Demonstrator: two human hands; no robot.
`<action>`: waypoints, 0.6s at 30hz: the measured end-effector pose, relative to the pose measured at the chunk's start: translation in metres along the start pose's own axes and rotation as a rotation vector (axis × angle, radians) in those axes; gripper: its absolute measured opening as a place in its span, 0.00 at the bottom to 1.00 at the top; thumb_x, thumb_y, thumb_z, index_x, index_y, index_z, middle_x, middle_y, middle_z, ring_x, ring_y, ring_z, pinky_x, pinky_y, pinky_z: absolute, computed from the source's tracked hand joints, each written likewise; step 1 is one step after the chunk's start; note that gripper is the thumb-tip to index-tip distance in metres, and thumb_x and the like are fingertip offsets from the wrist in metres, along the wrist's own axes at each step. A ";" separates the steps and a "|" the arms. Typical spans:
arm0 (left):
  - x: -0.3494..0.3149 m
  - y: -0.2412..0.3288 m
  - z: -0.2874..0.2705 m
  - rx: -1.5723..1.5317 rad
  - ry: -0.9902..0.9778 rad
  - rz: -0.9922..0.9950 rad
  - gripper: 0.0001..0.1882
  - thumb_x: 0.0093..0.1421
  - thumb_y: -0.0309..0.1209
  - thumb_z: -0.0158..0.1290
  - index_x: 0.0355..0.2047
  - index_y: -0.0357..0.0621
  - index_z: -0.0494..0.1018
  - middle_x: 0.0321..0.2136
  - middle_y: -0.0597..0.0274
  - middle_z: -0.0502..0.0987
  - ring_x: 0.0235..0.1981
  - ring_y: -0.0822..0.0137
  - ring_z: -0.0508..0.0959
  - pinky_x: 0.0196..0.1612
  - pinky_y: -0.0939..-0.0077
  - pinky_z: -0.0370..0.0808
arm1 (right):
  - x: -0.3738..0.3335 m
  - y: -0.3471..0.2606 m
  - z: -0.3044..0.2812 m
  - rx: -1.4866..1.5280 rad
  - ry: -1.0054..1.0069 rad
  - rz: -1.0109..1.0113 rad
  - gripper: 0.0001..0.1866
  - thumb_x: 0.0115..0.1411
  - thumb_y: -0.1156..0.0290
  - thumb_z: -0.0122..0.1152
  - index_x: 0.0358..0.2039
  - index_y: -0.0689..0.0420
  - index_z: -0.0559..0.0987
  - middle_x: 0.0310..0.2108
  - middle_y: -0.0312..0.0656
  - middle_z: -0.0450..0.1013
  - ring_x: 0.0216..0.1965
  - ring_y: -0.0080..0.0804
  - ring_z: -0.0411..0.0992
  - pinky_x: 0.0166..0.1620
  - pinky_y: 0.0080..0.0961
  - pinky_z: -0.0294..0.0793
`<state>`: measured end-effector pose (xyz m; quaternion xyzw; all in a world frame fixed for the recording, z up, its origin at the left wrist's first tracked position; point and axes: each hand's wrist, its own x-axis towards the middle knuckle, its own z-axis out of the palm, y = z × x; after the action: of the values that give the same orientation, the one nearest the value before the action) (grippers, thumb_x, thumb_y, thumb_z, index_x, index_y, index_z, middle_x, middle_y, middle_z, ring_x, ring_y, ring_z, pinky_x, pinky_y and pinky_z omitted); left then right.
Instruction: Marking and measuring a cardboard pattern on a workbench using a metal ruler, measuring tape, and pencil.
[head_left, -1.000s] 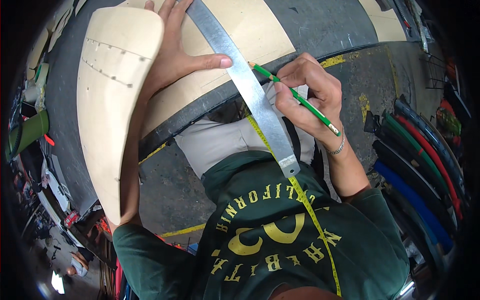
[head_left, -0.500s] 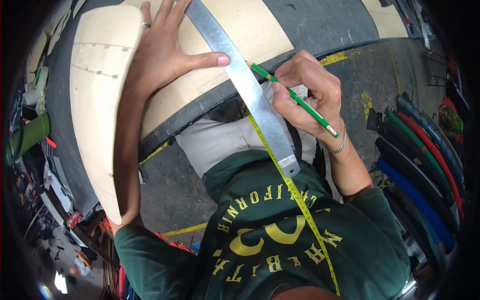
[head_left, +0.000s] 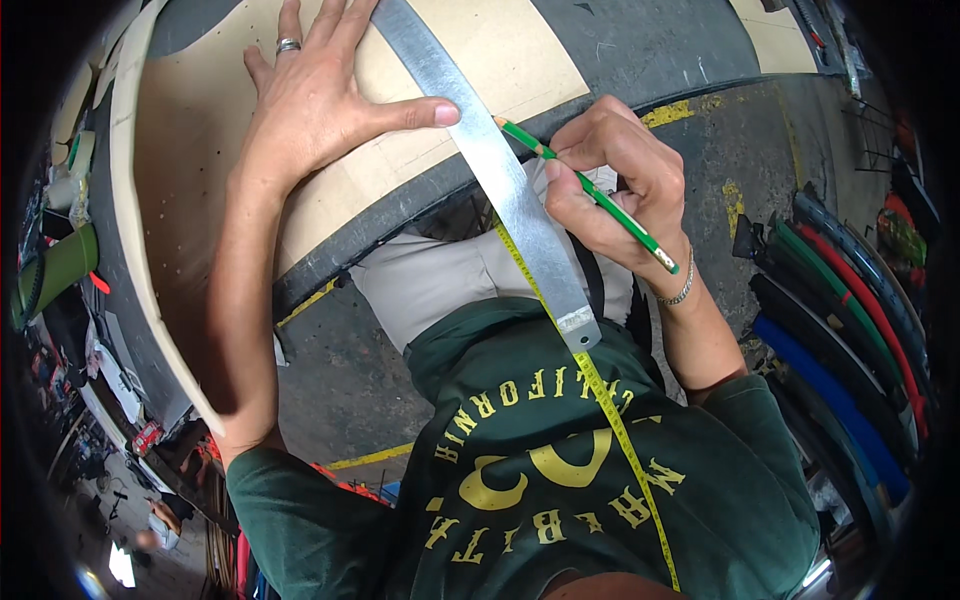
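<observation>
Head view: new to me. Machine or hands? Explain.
No machine: these are a person's two bare hands, filmed by a wide fisheye camera worn on the head, looking down; the lens bends straight edges. The left hand is spread on a beige sheet on the dark grey table, its thumb on a long silver metal strip. The right hand holds a green pencil, tip near the strip's edge. A curved tan panel shows beside the left forearm. A yellow tape measure hangs over the dark green shirt.

1. The pencil (head_left: 615, 212) is green.
2. The ruler (head_left: 513, 200) is shiny silver.
3. The sheet (head_left: 500, 60) is light tan.
4. The measuring tape (head_left: 612, 407) is yellow with dark marks.
5. The shirt (head_left: 560, 350) is dark green with yellow letters.
6. The surface (head_left: 660, 45) is dark grey.
</observation>
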<state>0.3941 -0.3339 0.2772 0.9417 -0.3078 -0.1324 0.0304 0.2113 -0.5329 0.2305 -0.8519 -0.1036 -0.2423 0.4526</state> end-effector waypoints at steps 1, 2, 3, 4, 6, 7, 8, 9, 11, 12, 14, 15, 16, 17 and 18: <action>0.001 0.002 -0.001 0.007 -0.010 -0.005 0.77 0.33 0.73 0.70 0.75 0.38 0.52 0.75 0.33 0.47 0.76 0.28 0.39 0.74 0.28 0.38 | 0.000 0.000 0.000 0.002 0.000 0.003 0.06 0.47 0.81 0.68 0.24 0.65 0.78 0.26 0.47 0.78 0.28 0.31 0.76 0.31 0.26 0.73; 0.001 0.003 -0.001 0.014 -0.020 -0.010 0.78 0.33 0.73 0.69 0.75 0.38 0.51 0.75 0.33 0.47 0.76 0.28 0.39 0.74 0.28 0.37 | 0.000 0.000 0.000 -0.001 -0.001 0.003 0.06 0.47 0.81 0.68 0.24 0.65 0.78 0.26 0.47 0.78 0.28 0.31 0.76 0.31 0.26 0.73; 0.003 0.001 0.002 0.012 -0.020 -0.008 0.78 0.33 0.73 0.69 0.75 0.38 0.51 0.75 0.33 0.47 0.76 0.28 0.39 0.74 0.28 0.37 | 0.000 0.000 0.001 -0.013 0.003 0.000 0.05 0.47 0.81 0.68 0.25 0.65 0.79 0.27 0.47 0.78 0.28 0.31 0.76 0.31 0.26 0.73; 0.004 0.000 0.005 0.009 -0.002 0.003 0.78 0.32 0.74 0.69 0.75 0.38 0.51 0.75 0.33 0.47 0.76 0.29 0.38 0.74 0.28 0.37 | 0.000 0.000 0.001 -0.023 0.007 -0.006 0.05 0.48 0.82 0.68 0.25 0.65 0.79 0.27 0.46 0.78 0.28 0.31 0.76 0.31 0.26 0.73; 0.004 -0.001 0.007 0.007 0.018 0.014 0.79 0.32 0.74 0.69 0.75 0.38 0.51 0.75 0.33 0.47 0.76 0.29 0.38 0.74 0.27 0.36 | 0.003 -0.004 0.003 -0.036 0.009 0.004 0.05 0.49 0.82 0.69 0.26 0.65 0.80 0.28 0.45 0.78 0.28 0.30 0.75 0.32 0.25 0.73; 0.004 0.001 0.005 0.033 -0.008 -0.013 0.79 0.31 0.74 0.69 0.75 0.38 0.52 0.75 0.33 0.47 0.76 0.29 0.38 0.74 0.27 0.36 | 0.006 -0.006 0.003 -0.049 0.009 0.015 0.05 0.51 0.82 0.70 0.27 0.65 0.80 0.28 0.44 0.79 0.28 0.29 0.75 0.32 0.25 0.73; 0.004 0.002 0.004 0.059 -0.034 -0.039 0.79 0.31 0.75 0.69 0.75 0.38 0.52 0.75 0.33 0.47 0.76 0.29 0.38 0.74 0.27 0.36 | 0.009 -0.007 0.005 -0.050 0.008 0.015 0.05 0.51 0.82 0.70 0.27 0.65 0.80 0.28 0.44 0.79 0.28 0.29 0.75 0.32 0.25 0.73; 0.004 0.002 0.004 0.059 -0.034 -0.040 0.79 0.31 0.75 0.69 0.75 0.38 0.52 0.75 0.33 0.47 0.76 0.29 0.38 0.74 0.27 0.36 | 0.013 -0.009 0.006 -0.088 -0.004 0.021 0.05 0.53 0.81 0.70 0.29 0.65 0.81 0.28 0.43 0.79 0.27 0.26 0.74 0.31 0.24 0.73; 0.004 0.001 0.005 0.075 -0.012 -0.025 0.79 0.31 0.74 0.69 0.75 0.38 0.52 0.75 0.34 0.47 0.77 0.30 0.38 0.74 0.27 0.36 | 0.017 -0.011 0.008 -0.128 -0.015 0.027 0.05 0.55 0.80 0.71 0.30 0.65 0.82 0.28 0.42 0.79 0.27 0.23 0.74 0.31 0.22 0.72; 0.003 0.000 0.005 0.075 -0.011 -0.025 0.79 0.31 0.74 0.69 0.75 0.38 0.52 0.75 0.34 0.47 0.77 0.30 0.38 0.74 0.27 0.36 | 0.019 -0.012 0.010 -0.107 -0.026 0.091 0.05 0.58 0.79 0.71 0.32 0.65 0.82 0.29 0.40 0.79 0.28 0.19 0.73 0.31 0.20 0.71; 0.003 -0.002 0.006 -0.010 0.003 -0.008 0.79 0.31 0.75 0.69 0.75 0.39 0.52 0.75 0.34 0.47 0.76 0.30 0.39 0.74 0.27 0.37 | 0.019 -0.010 0.011 -0.089 -0.038 0.156 0.05 0.61 0.78 0.71 0.34 0.65 0.83 0.29 0.38 0.79 0.28 0.15 0.72 0.31 0.17 0.70; 0.003 -0.001 0.005 -0.011 0.003 -0.008 0.79 0.31 0.75 0.69 0.75 0.39 0.52 0.75 0.34 0.47 0.76 0.30 0.39 0.74 0.27 0.37 | 0.018 -0.009 0.012 -0.030 -0.034 0.222 0.05 0.62 0.78 0.70 0.36 0.65 0.83 0.31 0.37 0.80 0.29 0.13 0.72 0.31 0.15 0.70; 0.002 0.002 0.002 0.006 -0.010 -0.016 0.78 0.31 0.74 0.69 0.75 0.39 0.52 0.75 0.35 0.47 0.76 0.30 0.39 0.74 0.27 0.38 | 0.018 -0.008 0.013 0.030 -0.030 0.288 0.05 0.64 0.77 0.69 0.38 0.65 0.83 0.32 0.36 0.80 0.30 0.11 0.72 0.31 0.13 0.69; 0.001 0.003 0.000 0.024 -0.022 -0.025 0.78 0.32 0.74 0.69 0.75 0.40 0.53 0.75 0.35 0.47 0.76 0.30 0.40 0.73 0.26 0.39 | 0.017 -0.007 0.014 0.030 -0.032 0.288 0.05 0.64 0.77 0.69 0.38 0.65 0.83 0.32 0.36 0.80 0.30 0.11 0.72 0.31 0.13 0.69; 0.002 0.002 0.003 0.023 -0.022 -0.025 0.78 0.32 0.74 0.69 0.75 0.40 0.53 0.75 0.35 0.47 0.76 0.30 0.40 0.73 0.26 0.39 | 0.017 -0.006 0.014 0.042 -0.036 0.301 0.05 0.64 0.77 0.69 0.39 0.64 0.83 0.33 0.35 0.80 0.30 0.12 0.72 0.31 0.13 0.69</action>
<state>0.3939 -0.3363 0.2744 0.9443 -0.2977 -0.1396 0.0146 0.2280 -0.5186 0.2371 -0.8523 0.0121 -0.1544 0.4996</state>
